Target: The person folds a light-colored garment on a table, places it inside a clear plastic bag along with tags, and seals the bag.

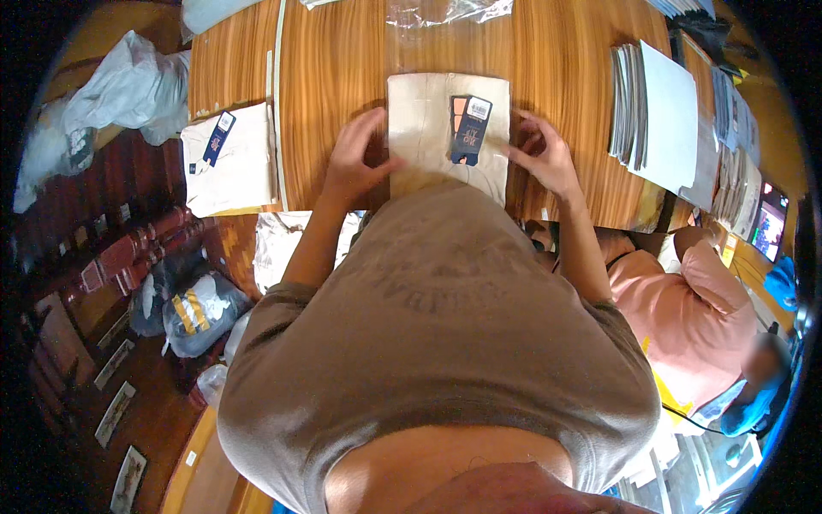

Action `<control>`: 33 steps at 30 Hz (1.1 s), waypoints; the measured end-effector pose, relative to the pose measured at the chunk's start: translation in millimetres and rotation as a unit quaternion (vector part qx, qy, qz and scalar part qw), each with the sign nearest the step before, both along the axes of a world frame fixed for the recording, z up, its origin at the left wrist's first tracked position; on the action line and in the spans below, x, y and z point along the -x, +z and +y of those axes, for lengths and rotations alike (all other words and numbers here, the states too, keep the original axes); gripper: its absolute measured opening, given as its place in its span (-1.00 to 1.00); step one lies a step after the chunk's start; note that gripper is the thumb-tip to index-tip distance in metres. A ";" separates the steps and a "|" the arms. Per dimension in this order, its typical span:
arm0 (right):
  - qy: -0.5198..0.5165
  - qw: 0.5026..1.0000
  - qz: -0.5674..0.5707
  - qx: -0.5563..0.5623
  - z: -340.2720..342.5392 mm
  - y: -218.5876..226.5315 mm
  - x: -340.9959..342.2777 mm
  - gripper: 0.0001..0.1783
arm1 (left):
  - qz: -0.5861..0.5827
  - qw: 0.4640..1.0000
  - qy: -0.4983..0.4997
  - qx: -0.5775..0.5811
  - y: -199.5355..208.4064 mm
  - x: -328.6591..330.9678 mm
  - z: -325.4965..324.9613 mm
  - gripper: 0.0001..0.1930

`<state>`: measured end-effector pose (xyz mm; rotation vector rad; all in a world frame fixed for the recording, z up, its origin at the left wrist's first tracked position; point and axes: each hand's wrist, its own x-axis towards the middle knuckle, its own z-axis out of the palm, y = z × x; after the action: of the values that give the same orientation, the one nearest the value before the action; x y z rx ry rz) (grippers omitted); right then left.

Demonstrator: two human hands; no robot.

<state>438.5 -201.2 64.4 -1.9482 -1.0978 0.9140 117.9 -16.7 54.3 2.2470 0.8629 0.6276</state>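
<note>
A folded beige garment (419, 120) lies flat on the wood-grain table in front of me. Dark navy hang tags (470, 128) with a white label rest on its right half, their string trailing toward me. At the garment's left edge is my left hand (360, 158), fingers curved but apart, the thumb reaching over the near left part of the cloth. My right hand (546, 158) is beside the right edge, its thumb near the cloth and its fingers spread and slightly blurred. Neither hand grips anything I can see. My shirt hides the garment's near edge.
Another folded beige garment (244, 163) with a navy tag lies at the table's left edge. Grey and white flat sheets (668, 120) are stacked at the right. Clear plastic (445, 12) lies at the far edge. A person in a pink shirt (698, 300) sits close at my right.
</note>
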 end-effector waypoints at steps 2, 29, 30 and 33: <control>0.081 0.978 -0.137 -0.138 4.3 1.0 3.9 -0.25 | 0.008 0.986 -0.089 -0.138 -2.7 -2.3 5.4 -0.62; -0.207 0.952 0.215 0.063 -6.9 -48.2 80.7 -0.53 | 0.074 0.981 -0.173 0.055 23.4 -88.4 -34.9 -0.81; -0.244 0.940 0.232 0.055 11.1 -46.6 91.5 -0.49 | 0.020 0.981 -0.191 0.006 11.9 -89.3 -40.2 -0.81; -0.238 0.965 0.102 -0.033 34.3 -83.6 92.3 -0.34 | -0.011 0.942 -0.314 -0.120 11.8 -93.2 -68.6 -0.79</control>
<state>346.3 -166.9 -19.2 -1.8940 -0.5005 0.7760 211.1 -85.3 66.1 2.5356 0.0224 0.4629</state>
